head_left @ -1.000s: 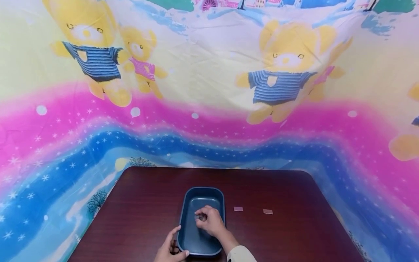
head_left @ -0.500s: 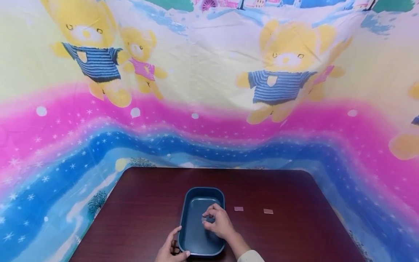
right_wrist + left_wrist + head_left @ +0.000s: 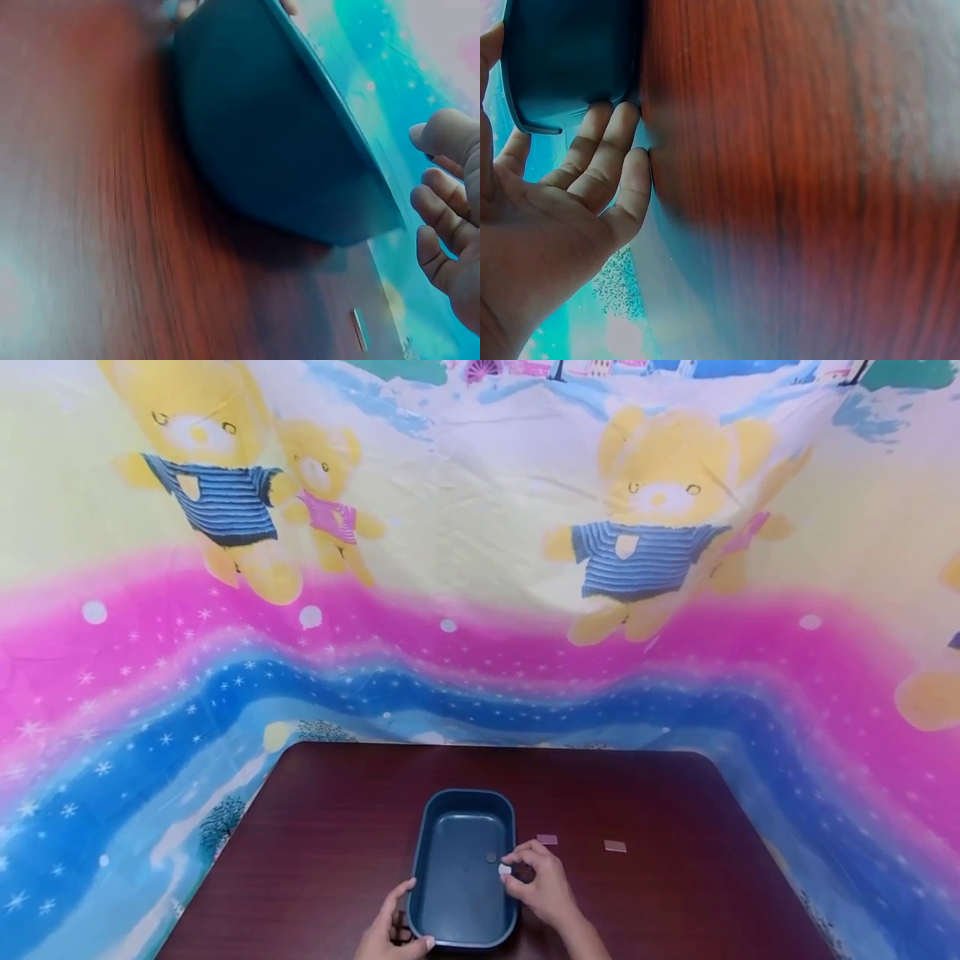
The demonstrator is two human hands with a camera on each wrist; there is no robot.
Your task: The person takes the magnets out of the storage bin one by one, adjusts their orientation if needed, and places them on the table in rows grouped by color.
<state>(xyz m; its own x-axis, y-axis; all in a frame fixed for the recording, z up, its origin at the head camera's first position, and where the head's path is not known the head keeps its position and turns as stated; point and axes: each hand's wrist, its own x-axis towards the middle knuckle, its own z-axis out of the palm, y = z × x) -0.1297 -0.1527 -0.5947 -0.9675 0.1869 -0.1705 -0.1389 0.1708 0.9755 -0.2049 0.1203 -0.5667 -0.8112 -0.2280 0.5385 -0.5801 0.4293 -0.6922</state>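
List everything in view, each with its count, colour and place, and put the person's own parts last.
tray: one, dark blue-green, on the table
small flat pieces: two, pinkish, on the table to the right of the tray
small white piece: one, white, between the right hand's fingertips
small round patch: one, greyish, inside the tray near its right wall; object or reflection, cannot tell
table: one, dark reddish-brown, under the tray
printed cloth: one, multicoloured with yellow bears, behind the table
left hand: one, bare, gripping the tray's near left corner
right hand: one, bare, by the tray's right rim
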